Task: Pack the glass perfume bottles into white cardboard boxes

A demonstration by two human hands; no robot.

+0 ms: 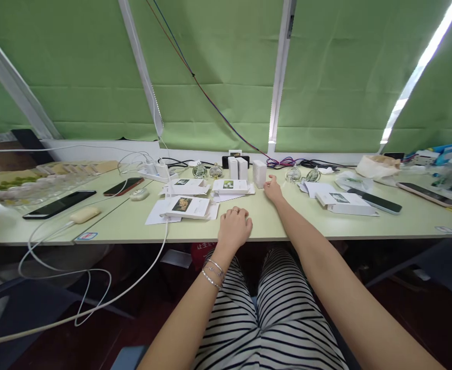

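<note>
My left hand [235, 226] rests palm down near the table's front edge, its fingers loosely spread and slightly bent, with nothing held. My right hand [273, 189] reaches further in, beside the lower right edge of an upright white box [259, 173]. Its fingertips are at the box or just touching it, fingers apart and not wrapped round it. Just left of that box stand two more upright white boxes [242, 168]. Flattened white cartons with printed pictures lie around: one with an orange picture [187, 206] left of my left hand, another with a green picture [229, 186] beyond it.
Round clear glass ornaments [200, 170] stand at the back left, others [293, 174] at the back right. Another carton [343, 202] and a phone [376, 200] lie right. A white cable [160, 252] hangs over the front edge. Phones [60, 204] and rows of small items lie left.
</note>
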